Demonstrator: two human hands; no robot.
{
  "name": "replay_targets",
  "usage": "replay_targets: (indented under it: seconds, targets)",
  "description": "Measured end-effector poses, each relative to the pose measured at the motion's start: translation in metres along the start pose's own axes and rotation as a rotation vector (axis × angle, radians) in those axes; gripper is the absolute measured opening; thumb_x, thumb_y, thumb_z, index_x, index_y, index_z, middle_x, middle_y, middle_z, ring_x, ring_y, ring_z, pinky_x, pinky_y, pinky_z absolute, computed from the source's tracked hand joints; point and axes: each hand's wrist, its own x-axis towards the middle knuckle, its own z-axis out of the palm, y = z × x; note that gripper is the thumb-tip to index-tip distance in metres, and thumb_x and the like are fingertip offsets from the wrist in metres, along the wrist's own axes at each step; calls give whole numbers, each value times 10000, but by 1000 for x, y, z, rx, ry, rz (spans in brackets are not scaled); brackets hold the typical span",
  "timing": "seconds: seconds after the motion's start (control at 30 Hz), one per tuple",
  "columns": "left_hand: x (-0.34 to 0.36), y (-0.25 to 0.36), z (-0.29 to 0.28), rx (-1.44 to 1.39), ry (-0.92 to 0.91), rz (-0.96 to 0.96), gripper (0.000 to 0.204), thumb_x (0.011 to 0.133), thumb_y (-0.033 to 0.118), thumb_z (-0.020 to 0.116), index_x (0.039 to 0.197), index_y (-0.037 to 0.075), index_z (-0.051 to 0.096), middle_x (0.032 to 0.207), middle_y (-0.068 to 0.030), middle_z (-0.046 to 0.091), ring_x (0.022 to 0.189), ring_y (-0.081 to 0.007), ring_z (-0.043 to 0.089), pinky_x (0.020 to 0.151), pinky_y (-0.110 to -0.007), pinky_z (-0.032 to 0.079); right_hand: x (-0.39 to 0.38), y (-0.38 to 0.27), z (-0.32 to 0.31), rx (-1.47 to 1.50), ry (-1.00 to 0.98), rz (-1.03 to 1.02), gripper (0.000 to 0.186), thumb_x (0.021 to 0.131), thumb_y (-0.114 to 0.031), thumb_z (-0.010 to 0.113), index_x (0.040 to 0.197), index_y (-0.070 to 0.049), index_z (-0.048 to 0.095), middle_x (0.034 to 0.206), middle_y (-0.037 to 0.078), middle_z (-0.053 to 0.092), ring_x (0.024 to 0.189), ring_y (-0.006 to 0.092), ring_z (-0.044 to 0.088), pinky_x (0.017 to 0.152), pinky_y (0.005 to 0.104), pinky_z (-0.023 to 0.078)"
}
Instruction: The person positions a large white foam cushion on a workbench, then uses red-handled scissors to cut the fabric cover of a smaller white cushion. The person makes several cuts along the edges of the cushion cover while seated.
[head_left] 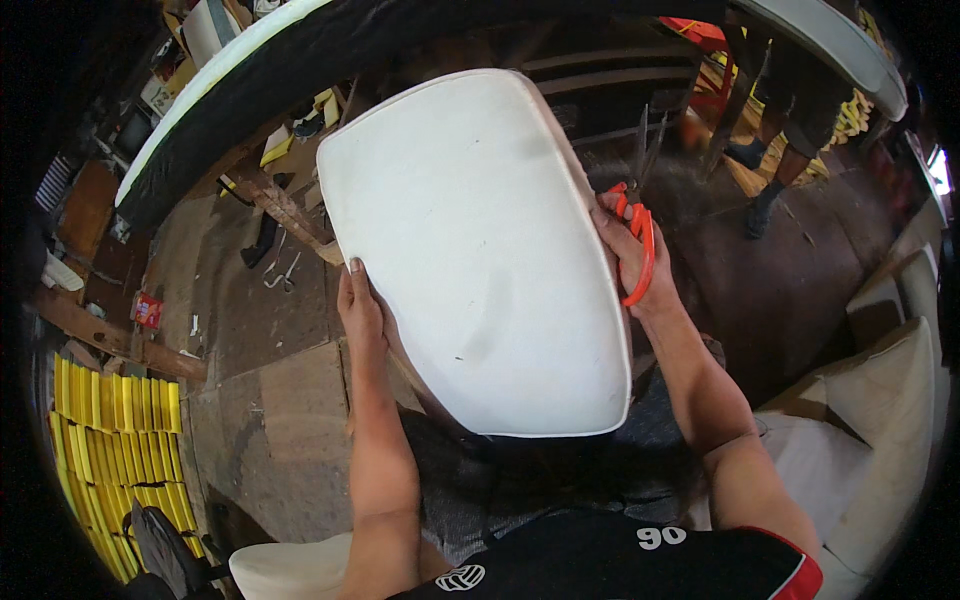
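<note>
A white upholstered cushion (470, 250) with a piped edge is held up in front of me, tilted, its broad face toward me. On its left edge my left hand (362, 305) grips with the thumb on the face and the fingers behind. My right hand (635, 255) holds the opposite edge, and orange-handled scissors (645, 240) hang in that same hand, blades pointing away and slightly apart. The cushion hides part of the right fingers and what lies behind it.
Stacked yellow pieces (120, 430) stand at lower left. Pale upholstered parts (870, 420) lie at right. Another pair of scissors (283, 272) rests on the floor beyond my left hand. A long curved padded piece (230, 90) arches across the far side. A person's legs (785, 150) show at far right.
</note>
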Motion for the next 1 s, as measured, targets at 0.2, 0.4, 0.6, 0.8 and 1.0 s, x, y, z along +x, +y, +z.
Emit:
replay_targets:
  seconds: [0.2, 0.4, 0.6, 0.8, 1.0]
  targets:
    - [-1, 20, 26, -217, 35, -164, 597, 1008, 425, 475, 1377, -42, 438, 1311, -190, 547, 1203, -253, 544, 962, -348, 482, 23, 5, -26, -34, 146, -67, 424, 874, -330, 686, 1148, -13, 618, 987, 52, 623, 933, 139, 566, 867, 278, 441]
    - [-13, 13, 12, -294, -226, -189, 700, 983, 502, 454, 1436, -25, 369, 1378, -229, 483, 1221, -300, 541, 939, -422, 520, 44, 23, -43, 3, 249, -13, 471, 878, -360, 667, 1166, 9, 602, 1025, 75, 635, 929, 150, 582, 838, 274, 458]
    - [-27, 26, 23, -176, -74, -251, 746, 972, 555, 438, 1458, -6, 352, 1404, -245, 455, 1218, -317, 543, 937, -410, 521, 44, 24, -32, -62, 259, 92, 482, 911, -424, 651, 1142, -4, 602, 984, 53, 619, 866, 118, 576, 760, 256, 466]
    - [-33, 43, 11, -195, -122, -243, 800, 963, 613, 406, 1472, 3, 318, 1393, -255, 457, 1222, -317, 534, 941, -393, 512, 42, 31, -19, -205, 77, 64, 686, 882, -503, 666, 1225, 77, 539, 1051, 138, 623, 948, 170, 599, 843, 288, 481]
    - [-28, 15, -25, -269, -406, -154, 671, 965, 415, 530, 1444, -15, 341, 1321, -186, 526, 1181, -250, 550, 961, -382, 494, 45, 39, -8, -221, 99, 57, 574, 913, -470, 641, 1140, 52, 566, 966, 87, 609, 867, 137, 581, 757, 273, 478]
